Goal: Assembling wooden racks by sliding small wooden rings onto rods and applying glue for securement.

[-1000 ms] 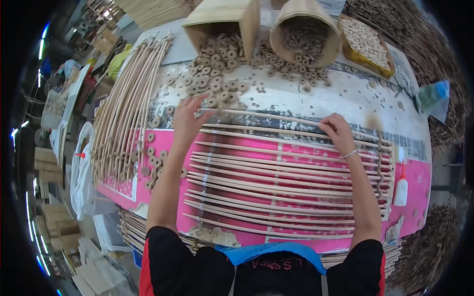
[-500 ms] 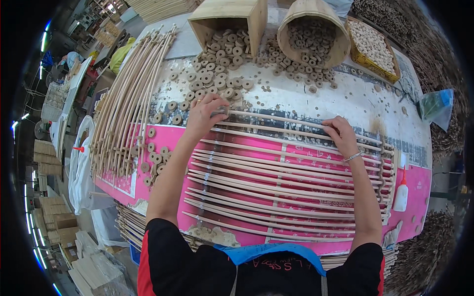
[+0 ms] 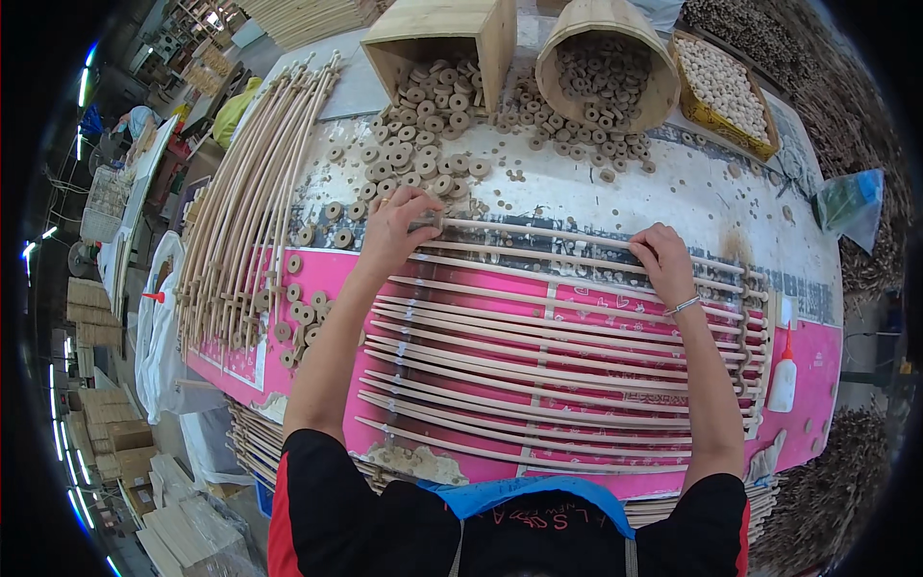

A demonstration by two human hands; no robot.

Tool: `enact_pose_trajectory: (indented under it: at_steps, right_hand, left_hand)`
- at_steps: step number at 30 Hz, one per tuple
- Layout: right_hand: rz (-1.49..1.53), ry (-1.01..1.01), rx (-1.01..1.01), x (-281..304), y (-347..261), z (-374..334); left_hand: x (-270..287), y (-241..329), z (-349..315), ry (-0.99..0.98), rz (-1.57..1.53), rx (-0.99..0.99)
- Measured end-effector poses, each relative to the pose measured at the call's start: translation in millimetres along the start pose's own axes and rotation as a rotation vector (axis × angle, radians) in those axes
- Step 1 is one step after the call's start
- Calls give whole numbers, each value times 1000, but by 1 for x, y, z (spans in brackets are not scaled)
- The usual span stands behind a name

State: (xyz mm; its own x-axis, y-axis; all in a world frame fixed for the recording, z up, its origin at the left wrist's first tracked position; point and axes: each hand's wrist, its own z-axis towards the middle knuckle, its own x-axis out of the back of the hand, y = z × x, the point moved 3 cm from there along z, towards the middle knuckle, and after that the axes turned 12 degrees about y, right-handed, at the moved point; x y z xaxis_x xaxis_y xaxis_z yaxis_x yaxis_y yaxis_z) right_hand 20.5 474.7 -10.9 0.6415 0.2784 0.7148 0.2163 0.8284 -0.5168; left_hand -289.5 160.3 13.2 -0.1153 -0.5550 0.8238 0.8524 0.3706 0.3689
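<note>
My left hand (image 3: pixel 392 231) is closed in a pinch at the left end of the farthest wooden rod (image 3: pixel 538 231). My right hand (image 3: pixel 663 264), fingers curled, pinches the same rod farther along to the right. Toward me, several more pale rods (image 3: pixel 519 353) lie side by side across the table. Near their right ends they carry brown wooden discs (image 3: pixel 743 327). The fingertips partly cover the spots being gripped, so whether a disc sits in the left pinch is hidden.
Loose discs (image 3: pixel 409 154) spill from a square wooden box (image 3: pixel 437 24) and a round wooden bucket (image 3: pixel 591 17). A yellow tray (image 3: pixel 721 132) holds white balls. Rods with discs (image 3: pixel 226 221) lie stacked at left. A white glue bottle (image 3: pixel 783 383) with a red tip stands at right.
</note>
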Motion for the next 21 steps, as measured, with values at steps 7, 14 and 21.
enact_pose_trajectory:
  at_steps: [7,14,21]
  right_hand:
    - [-54,3,25,2,4,-1]
    - [3,-16,-65,4,-2,0]
    - [48,-14,-75,8,-1,-2]
  left_hand:
    - [-7,-8,15,-10,-56,17]
    - [-27,-23,54,-70,-46,98]
    - [-39,-28,62,-122,38,126]
